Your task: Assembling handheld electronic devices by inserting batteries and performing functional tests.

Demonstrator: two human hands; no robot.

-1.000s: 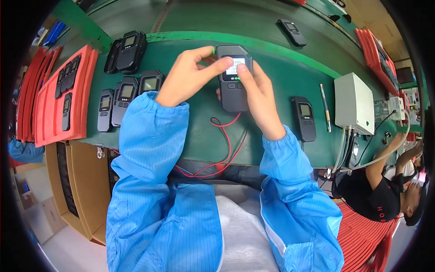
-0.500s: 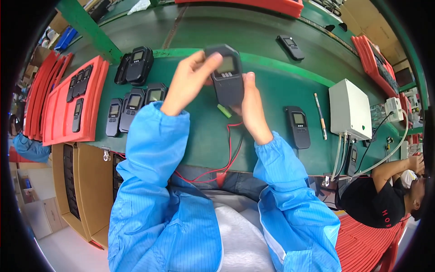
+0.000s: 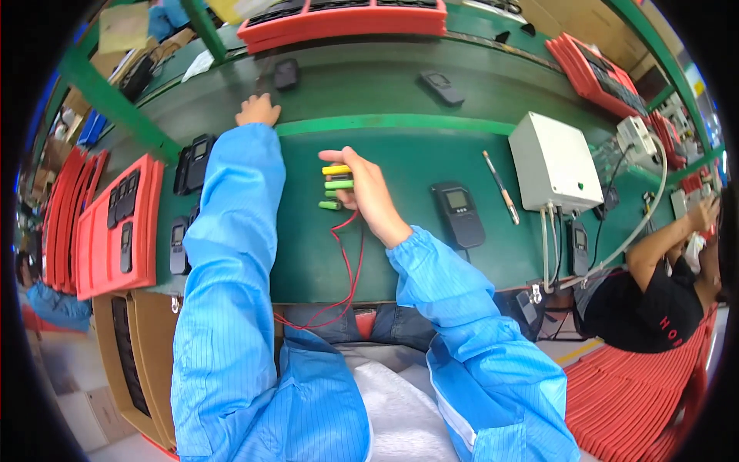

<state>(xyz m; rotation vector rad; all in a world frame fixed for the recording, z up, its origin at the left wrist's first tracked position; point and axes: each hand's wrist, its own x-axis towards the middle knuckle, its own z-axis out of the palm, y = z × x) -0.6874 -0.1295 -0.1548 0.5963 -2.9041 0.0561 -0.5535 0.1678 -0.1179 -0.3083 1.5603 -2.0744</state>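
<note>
My left hand (image 3: 259, 111) is stretched out over the dark far strip of the bench, its fingers apart and holding nothing. Just beyond its fingertips lies a black handheld meter (image 3: 285, 73). My right hand (image 3: 366, 192) is closed on a bundle of green and yellow battery cells (image 3: 339, 184), from which red wires (image 3: 356, 266) run down to the bench's front edge. To the right of that hand, another black handheld meter (image 3: 459, 213) with a small grey screen lies face up on the green bench (image 3: 400, 269).
A white box (image 3: 556, 163) with cables stands at the right, beside a pen (image 3: 501, 187). Another meter (image 3: 442, 88) lies on the far strip. Red trays (image 3: 144, 266) lean at the left above a cardboard box (image 3: 154, 339). A co-worker (image 3: 654, 285) sits at the far right.
The meter both hands held is out of them. My left hand has moved away to the far strip, where a meter now lies; the right has moved left and now plainly shows the battery cells.
</note>
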